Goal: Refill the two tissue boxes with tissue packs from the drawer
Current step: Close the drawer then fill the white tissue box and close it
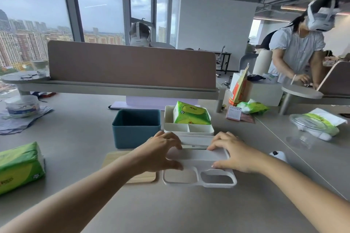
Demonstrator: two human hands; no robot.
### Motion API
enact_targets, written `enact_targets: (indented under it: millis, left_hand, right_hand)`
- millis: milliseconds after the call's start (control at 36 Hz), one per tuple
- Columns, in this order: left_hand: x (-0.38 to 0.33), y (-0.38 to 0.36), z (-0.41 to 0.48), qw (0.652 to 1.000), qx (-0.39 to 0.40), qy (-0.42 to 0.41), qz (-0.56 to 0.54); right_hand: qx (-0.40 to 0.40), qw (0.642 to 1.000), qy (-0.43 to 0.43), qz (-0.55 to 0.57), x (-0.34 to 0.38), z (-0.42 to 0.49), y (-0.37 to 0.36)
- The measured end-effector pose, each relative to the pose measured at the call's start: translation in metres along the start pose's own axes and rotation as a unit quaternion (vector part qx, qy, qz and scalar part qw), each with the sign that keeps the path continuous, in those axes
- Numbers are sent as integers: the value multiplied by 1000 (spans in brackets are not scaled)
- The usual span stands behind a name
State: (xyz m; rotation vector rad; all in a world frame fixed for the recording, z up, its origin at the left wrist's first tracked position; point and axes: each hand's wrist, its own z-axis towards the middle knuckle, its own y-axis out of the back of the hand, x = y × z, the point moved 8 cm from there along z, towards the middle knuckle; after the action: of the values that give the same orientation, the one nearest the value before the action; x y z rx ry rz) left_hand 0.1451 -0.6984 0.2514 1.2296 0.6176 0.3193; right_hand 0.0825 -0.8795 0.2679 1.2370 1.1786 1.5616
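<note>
Both hands are pressing on the white lid (198,164) lying flat on the desk (170,210) — the left hand (161,154) is gripping its left edge with fingers curled over the top, the right hand (232,154) is clamping the right edge. Just behind the lid, the white tissue box (188,128) is sitting open with a green tissue pack (191,113) standing in it. Left of that white box, touching it, the teal box (136,128) is standing open. Far left of the lid, another green pack (19,166) is lying on the desk.
</note>
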Motion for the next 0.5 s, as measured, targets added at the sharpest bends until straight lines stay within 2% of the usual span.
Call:
enact_targets:
  millis: [250,361,500]
  left_hand:
    - [1,51,38,998,-51,-14,17]
    - [10,71,63,996,-77,-14,43]
    - [25,84,100,992,-92,2,81]
  right_hand:
    - [-72,997,9,16,-8,24,50]
    - [-106,994,6,-3,-16,45,70]
    - [-126,992,-9,26,-39,81,82]
